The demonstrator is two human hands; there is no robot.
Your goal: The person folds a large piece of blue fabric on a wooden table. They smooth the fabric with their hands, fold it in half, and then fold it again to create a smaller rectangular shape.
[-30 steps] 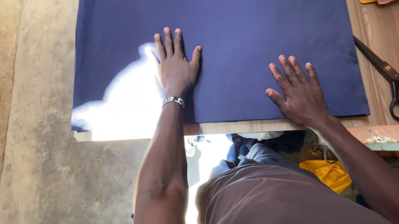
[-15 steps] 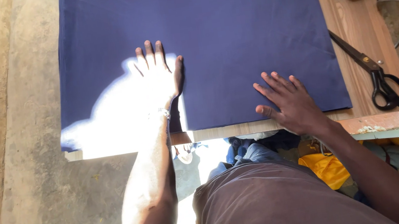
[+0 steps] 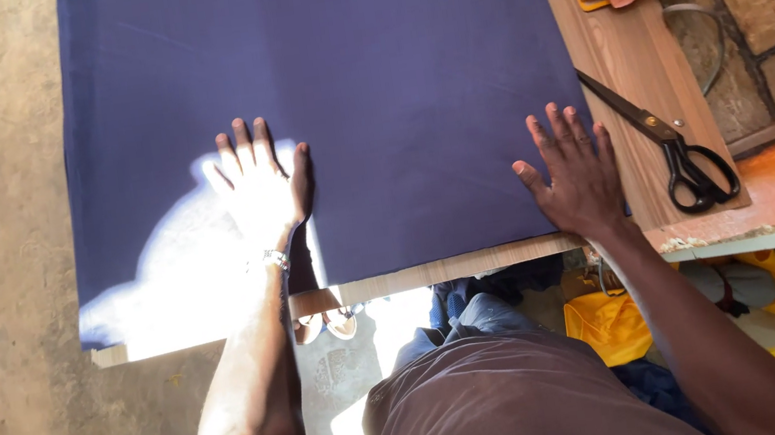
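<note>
a navy cloth (image 3: 338, 83) is spread flat over the wooden counter (image 3: 628, 62), under both hands. since a second ago the left hand (image 3: 260, 187) has been slid leftward into the sun patch; the right hand (image 3: 575, 173) has been kept at the cloth's right edge. both are open, palms down, gripping nothing, so smoothing seems under way. black scissors (image 3: 671, 147) lie just right of the right hand.

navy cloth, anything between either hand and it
Nothing visible. The left hand and the right hand both lie flat, palms down, directly on the navy cloth. The scissors lie off to the right on the bare wooden table.
</note>
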